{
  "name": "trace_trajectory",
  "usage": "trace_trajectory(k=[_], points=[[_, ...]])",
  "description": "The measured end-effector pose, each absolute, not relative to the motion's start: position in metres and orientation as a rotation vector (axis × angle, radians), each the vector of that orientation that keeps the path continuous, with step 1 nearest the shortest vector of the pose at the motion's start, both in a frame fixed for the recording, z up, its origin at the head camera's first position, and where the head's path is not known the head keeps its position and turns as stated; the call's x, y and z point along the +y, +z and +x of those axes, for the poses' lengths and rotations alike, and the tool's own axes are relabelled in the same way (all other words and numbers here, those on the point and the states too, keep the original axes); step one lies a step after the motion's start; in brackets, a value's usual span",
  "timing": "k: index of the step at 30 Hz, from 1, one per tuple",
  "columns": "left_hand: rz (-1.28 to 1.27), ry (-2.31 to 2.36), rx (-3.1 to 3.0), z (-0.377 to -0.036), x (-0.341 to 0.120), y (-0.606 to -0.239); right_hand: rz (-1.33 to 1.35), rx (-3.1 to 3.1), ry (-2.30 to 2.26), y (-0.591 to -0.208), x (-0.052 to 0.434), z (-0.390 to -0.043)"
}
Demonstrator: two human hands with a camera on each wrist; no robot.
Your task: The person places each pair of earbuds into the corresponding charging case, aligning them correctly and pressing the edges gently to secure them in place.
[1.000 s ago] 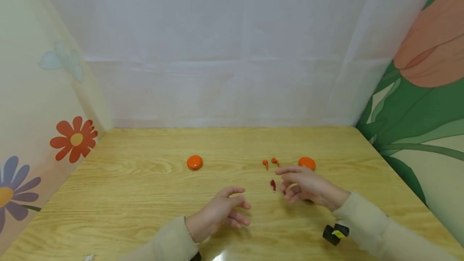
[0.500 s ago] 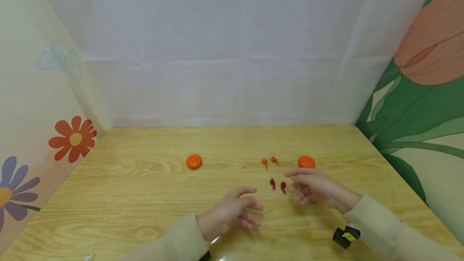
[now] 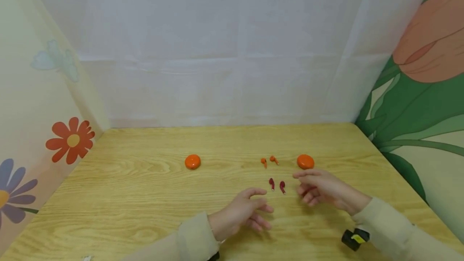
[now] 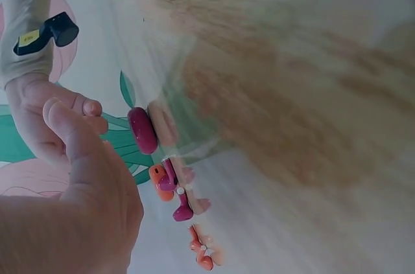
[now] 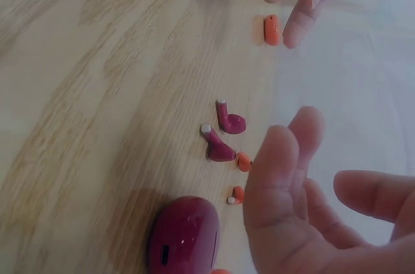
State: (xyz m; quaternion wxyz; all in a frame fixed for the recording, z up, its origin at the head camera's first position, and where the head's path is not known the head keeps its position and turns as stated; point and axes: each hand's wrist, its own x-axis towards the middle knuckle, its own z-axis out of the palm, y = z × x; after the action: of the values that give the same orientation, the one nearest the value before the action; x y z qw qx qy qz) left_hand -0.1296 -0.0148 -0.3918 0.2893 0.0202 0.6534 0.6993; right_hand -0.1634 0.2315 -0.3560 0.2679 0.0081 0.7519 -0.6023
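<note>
Two dark red earbuds point(image 3: 271, 183) point(image 3: 282, 187) lie side by side on the wooden table point(image 3: 145, 180). My right hand point(image 3: 308, 184) hovers just right of them, fingers relaxed and holding nothing. In the right wrist view a dark red case point(image 5: 183, 235) lies shut on the table under that hand point(image 5: 292, 177), near the dark red earbuds point(image 5: 228, 120). My left hand point(image 3: 259, 206) hovers in front of the earbuds, loosely curled and empty. Two orange earbuds point(image 3: 264, 162) point(image 3: 274, 159) lie farther back, beside an orange case point(image 3: 305, 161).
A second orange case point(image 3: 192, 161) sits alone at the table's middle left. White sheeting closes the back, flowered panels point(image 3: 70, 140) the sides. A black wrist device point(image 3: 355, 239) hangs at my right sleeve.
My right hand drew back to the right, uncovering the second dark red earbud on the table. My left hand drifted right and forward.
</note>
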Motion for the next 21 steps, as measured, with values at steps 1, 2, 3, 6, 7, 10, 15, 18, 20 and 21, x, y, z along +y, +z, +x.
trace_trajectory(k=[1, 2, 3, 6, 7, 10, 15, 18, 20, 21], points=[[0.051, 1.865, 1.745, -0.13, -0.014, -0.392, 0.02, 2.03, -1.625, -0.356, 0.233, -0.163], [0.05, 1.862, 1.747, -0.13, -0.013, -0.391, 0.021, 2.037, -1.622, -0.356, 0.235, -0.163], [0.048, 1.86, 1.749, -0.13, -0.012, -0.391, 0.031, 2.044, -1.62, -0.356, 0.236, -0.162], [0.045, 1.851, 1.746, -0.13, -0.011, -0.39, 0.051, 2.064, -1.604, -0.357, 0.239, -0.162], [0.043, 1.85, 1.745, -0.13, -0.01, -0.389, 0.063, 2.067, -1.6, -0.357, 0.24, -0.162], [0.037, 1.856, 1.733, -0.131, -0.008, -0.389, 0.08, 2.082, -1.585, -0.357, 0.243, -0.161], [0.023, 1.842, 1.718, -0.132, -0.003, -0.39, 0.123, 2.099, -1.587, -0.36, 0.25, -0.16], [0.028, 1.83, 1.712, -0.133, 0.001, -0.389, 0.132, 2.104, -1.598, -0.362, 0.255, -0.16], [0.041, 1.818, 1.708, -0.134, 0.002, -0.389, 0.134, 2.109, -1.6, -0.363, 0.258, -0.159], [0.047, 1.812, 1.707, -0.134, 0.003, -0.389, 0.139, 2.113, -1.6, -0.363, 0.259, -0.159]])
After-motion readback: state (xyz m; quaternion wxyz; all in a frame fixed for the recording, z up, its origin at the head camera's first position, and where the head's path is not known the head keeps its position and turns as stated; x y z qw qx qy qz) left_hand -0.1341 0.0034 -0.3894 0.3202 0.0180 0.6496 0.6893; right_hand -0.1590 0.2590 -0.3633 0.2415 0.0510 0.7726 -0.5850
